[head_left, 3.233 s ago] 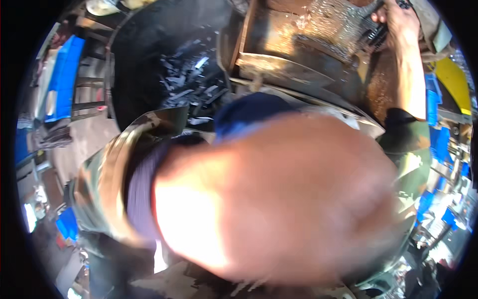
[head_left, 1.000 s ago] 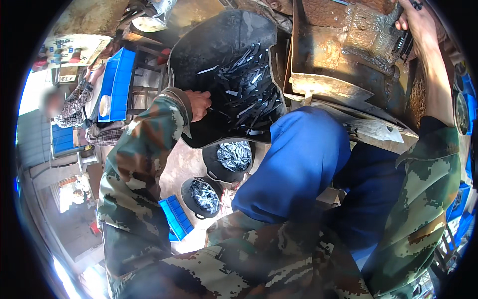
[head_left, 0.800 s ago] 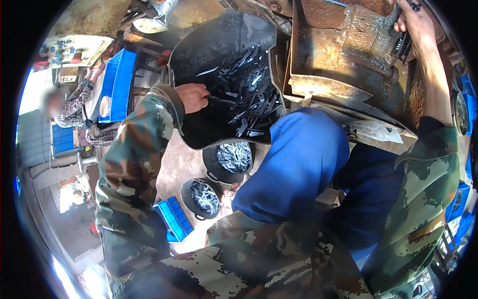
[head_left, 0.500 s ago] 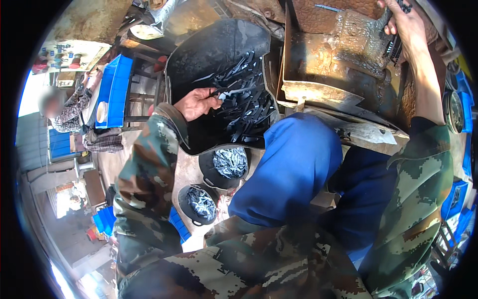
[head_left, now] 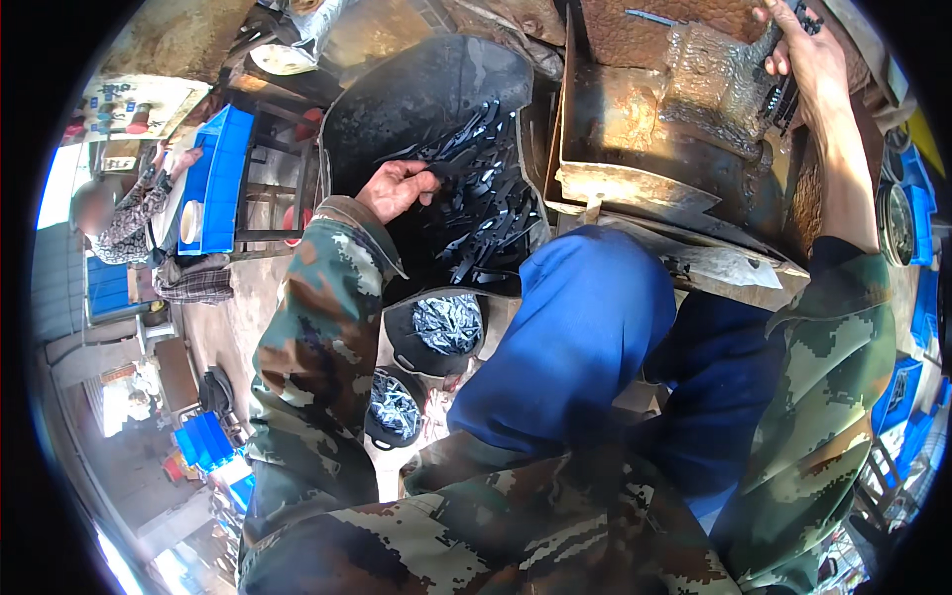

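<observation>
nearest me, below my fingers, two round black pans [head_left: 448, 332] of pale metal pieces sit by my blue knee, and my left hand [head_left: 395, 188] has slid from the tub's near edge in over the heap of dark flat blanks [head_left: 481, 213], fingers now curled on one at their tips, so i judge a pick is under way. farther off, my right hand [head_left: 808, 55] stays clenched on the black handle [head_left: 783, 84] up on the rusty press [head_left: 674, 129].

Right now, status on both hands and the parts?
Left hand pinching dark metal blanks in black tub. Right hand gripping dark piece at rusty machine. Nothing blocking.
</observation>
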{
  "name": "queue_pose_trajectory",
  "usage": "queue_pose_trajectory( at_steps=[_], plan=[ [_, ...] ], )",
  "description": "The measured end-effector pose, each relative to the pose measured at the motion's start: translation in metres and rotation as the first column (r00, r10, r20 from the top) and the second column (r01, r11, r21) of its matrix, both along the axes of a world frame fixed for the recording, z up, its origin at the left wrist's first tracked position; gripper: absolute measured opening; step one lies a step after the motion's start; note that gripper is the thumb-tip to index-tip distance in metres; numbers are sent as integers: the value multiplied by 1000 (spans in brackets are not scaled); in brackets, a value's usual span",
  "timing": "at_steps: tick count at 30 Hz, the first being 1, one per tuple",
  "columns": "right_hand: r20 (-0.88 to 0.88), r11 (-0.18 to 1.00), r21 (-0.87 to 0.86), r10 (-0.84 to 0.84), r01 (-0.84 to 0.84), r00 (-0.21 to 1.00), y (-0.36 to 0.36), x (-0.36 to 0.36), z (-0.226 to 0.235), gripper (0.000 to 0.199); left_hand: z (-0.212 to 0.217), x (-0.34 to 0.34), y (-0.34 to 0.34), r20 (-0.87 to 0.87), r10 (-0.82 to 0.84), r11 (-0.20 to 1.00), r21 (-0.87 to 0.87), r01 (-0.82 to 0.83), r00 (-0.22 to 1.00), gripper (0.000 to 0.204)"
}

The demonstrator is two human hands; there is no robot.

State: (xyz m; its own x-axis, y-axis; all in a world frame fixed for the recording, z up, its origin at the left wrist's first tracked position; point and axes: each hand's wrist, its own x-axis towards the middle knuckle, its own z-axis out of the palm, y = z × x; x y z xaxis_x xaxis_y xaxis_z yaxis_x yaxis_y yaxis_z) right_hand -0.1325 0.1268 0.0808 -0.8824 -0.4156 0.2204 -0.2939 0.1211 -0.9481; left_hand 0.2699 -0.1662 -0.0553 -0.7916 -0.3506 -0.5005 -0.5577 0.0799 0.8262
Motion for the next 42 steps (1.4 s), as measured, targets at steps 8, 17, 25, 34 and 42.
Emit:
queue_pose_trajectory(
  at_steps=[8, 17, 25, 34, 42],
  plan=[
    [-22, 1000, -27, -12, 11, 1000, 0, 8, 0, 25, 8, -13, -5, 186, -93, 987, -115, 116, 978, 21],
    [26, 1000, -18, -14, 14, 1000, 3, -4, -5, 25, -8, -56, 12, 336, -231, 801, -467, 375, 913, 28],
    [-12, 999, -39, 8, -9, 1000, 1, -11, -7, 25, -37, -67, 18, 120, -39, 900, -427, 88, 992, 26],
    [-25, 1000, -10, 12, -12, 1000, 1, -11, -8, 26, -55, -56, 14, -18, -47, 982, -186, 42, 999, 28],
    [-109, 997, -64, 28, -35, 994, 4, -2, -9, 26, -24, -59, 24, -45, 134, 961, -237, -141, 990, 12]
  ],
)
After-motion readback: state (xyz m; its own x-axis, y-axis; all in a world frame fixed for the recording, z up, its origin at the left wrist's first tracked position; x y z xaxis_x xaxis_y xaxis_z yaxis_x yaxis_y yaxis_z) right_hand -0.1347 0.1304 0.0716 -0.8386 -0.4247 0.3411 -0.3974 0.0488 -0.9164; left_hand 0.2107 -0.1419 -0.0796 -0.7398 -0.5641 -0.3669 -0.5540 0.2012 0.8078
